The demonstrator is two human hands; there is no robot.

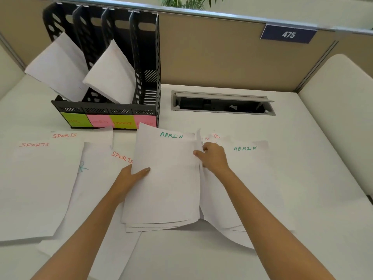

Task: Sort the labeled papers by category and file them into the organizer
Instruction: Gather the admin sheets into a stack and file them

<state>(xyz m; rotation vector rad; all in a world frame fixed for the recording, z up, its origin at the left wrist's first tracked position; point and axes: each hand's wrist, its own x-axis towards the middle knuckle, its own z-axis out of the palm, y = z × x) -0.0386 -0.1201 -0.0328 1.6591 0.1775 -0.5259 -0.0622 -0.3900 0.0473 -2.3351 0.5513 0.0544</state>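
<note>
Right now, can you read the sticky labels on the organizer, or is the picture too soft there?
Head view: the sticky labels on the organizer are soft and faint, barely legible; ADMIN on the stack the left hand holds reads clearly; wide-angle bending curves the partition rail.

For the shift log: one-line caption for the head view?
Both hands gather ADMIN papers before the organizer.

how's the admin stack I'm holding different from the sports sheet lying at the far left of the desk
The ADMIN stack is several sheets, lifted and gripped by the left hand and right hand; the far-left SPORTS sheet lies flat, untouched. ADMIN is written in green, SPORTS in red. Both are white paper, labelled at the top.
</note>
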